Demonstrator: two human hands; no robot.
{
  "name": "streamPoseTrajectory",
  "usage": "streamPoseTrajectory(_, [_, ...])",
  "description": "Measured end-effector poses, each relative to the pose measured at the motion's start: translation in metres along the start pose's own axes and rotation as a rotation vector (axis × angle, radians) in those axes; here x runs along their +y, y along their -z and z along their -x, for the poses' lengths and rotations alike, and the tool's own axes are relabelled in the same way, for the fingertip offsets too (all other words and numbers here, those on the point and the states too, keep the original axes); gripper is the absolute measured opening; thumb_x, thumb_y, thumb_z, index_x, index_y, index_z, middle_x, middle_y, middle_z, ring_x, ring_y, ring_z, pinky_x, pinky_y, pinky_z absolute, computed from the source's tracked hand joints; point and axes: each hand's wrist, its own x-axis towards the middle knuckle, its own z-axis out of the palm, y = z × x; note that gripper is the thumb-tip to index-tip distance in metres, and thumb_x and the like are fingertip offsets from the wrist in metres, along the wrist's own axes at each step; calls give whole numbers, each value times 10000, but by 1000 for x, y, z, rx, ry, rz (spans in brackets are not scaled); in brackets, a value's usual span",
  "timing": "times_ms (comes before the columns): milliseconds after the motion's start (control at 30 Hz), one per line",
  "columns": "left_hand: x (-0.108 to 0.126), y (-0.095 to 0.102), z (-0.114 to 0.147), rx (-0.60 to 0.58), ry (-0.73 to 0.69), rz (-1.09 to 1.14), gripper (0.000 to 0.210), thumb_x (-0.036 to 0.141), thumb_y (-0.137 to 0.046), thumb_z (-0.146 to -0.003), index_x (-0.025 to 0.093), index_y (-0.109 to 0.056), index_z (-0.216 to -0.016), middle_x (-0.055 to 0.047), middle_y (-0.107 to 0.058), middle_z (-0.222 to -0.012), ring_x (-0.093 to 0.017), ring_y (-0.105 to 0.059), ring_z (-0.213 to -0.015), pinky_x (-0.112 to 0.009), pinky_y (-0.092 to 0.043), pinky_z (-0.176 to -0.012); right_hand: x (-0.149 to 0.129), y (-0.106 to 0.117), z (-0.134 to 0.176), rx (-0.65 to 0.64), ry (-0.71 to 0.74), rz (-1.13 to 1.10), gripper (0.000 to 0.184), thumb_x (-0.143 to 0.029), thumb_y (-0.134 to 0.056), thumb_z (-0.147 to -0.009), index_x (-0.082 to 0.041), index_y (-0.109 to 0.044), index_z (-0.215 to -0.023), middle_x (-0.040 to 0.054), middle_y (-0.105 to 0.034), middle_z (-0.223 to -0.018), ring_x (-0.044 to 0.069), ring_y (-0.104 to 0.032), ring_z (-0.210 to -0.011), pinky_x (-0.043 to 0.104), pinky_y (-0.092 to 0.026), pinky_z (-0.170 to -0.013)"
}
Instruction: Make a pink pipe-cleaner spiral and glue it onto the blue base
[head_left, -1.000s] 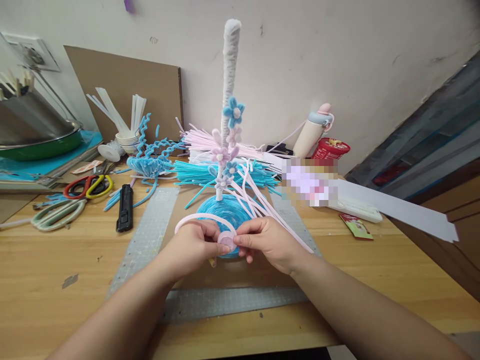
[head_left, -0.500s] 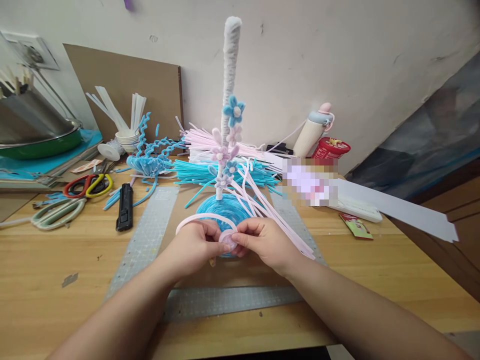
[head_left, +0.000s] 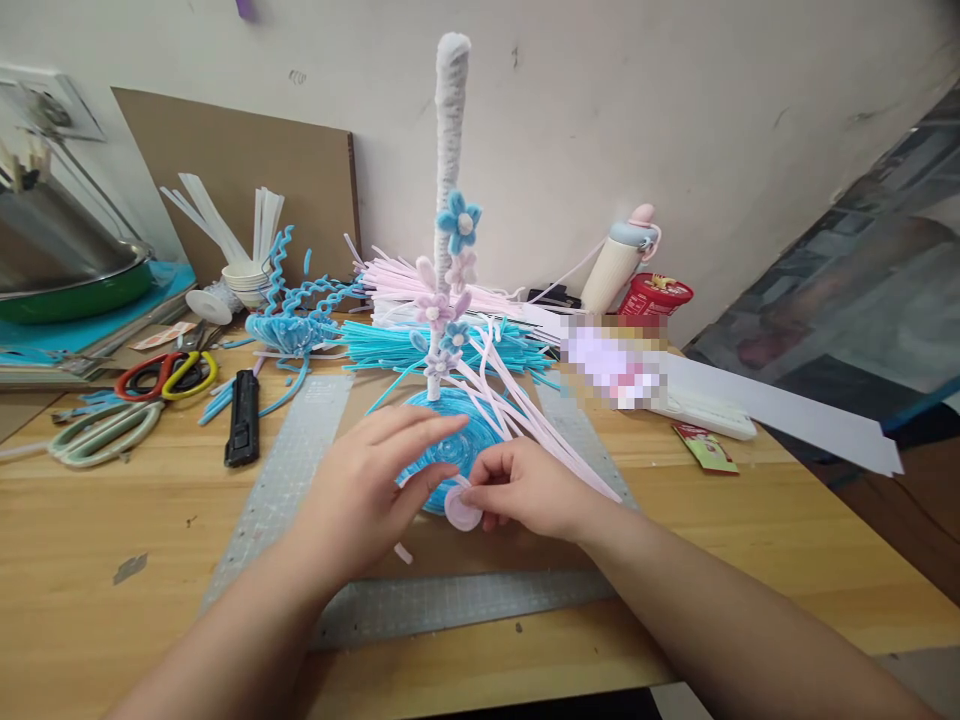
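Pinched in my right hand (head_left: 521, 490) is a small coil of pale pink pipe cleaner (head_left: 463, 508). My left hand (head_left: 375, 475) is just left of it, fingers spread and thumb tip close to the coil. A loose pink end (head_left: 403, 553) shows below my left hand; the stretch between is hidden. Behind both hands lies a round blue coiled base (head_left: 450, 445). From its back edge rises an upright white wrapped post (head_left: 450, 130) bearing blue flowers (head_left: 459, 222) and pink flowers (head_left: 432, 312).
Blue pipe cleaners (head_left: 375, 345) and pink pipe cleaners (head_left: 397, 278) lie behind the post. At left are scissors (head_left: 169, 375), a black box cutter (head_left: 242, 418) and a blue curly piece (head_left: 289, 330). A bottle (head_left: 619, 260) and a red cup (head_left: 658, 297) stand back right. A cutting mat (head_left: 262, 520) lies underneath.
My left hand has let go of the coil and opened, moving left and up. My right hand keeps the coil, now slightly lower. The view has shifted a little.
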Motion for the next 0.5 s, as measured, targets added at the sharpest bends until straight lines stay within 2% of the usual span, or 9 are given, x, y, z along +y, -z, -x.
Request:
streamPoseTrajectory(67, [-3,-2,-2,-121,-113,-86,175,264,-577,-849,244,-702,-969,-42,-689,-984,-208,-561,-890,-339,-393,-820,-2,-2,2,-42,-1,-20,247,-351,-705,-690,-152,-581,-610,-17,-598,-547,97,-571,-481,212,-429,-476])
streamPoseTrajectory(133, [-6,-4,-3,-233,-115,-77,156,241,-566,-854,241,-721,-848,-29,-704,-865,-202,-569,-838,-334,-396,-788,-3,-1,3,-69,1,-63,259,-361,-717,-673,-146,-585,-615,-16,-602,-550,98,-577,-481,214,-432,-481])
streamPoseTrajectory(267, [-6,-7,-3,-287,133,95,129,218,-601,-813,210,-711,-748,-22,-686,-752,-173,-590,-742,-284,-419,-693,-6,3,5,-98,13,-117,285,-381,-743,-646,-136,-597,-628,-8,-621,-569,84,-557,-466,201,-393,-465])
streamPoseTrajectory(367, [-4,-7,-2,-302,343,214,137,267,-614,-787,196,-706,-714,-18,-684,-726,-163,-584,-685,-261,-412,-620,-5,7,5,-96,60,-137,279,-372,-747,-648,-132,-607,-620,-16,-614,-575,60,-510,-449,195,-374,-467])
streamPoseTrajectory(500, [-3,-6,-3,-326,552,422,190,338,-619,-757,162,-686,-726,-1,-629,-624,-127,-519,-569,-239,-386,-543,-3,9,5,-60,97,-210,255,-350,-744,-662,-134,-613,-630,-15,-613,-578,54,-495,-449,191,-360,-465])
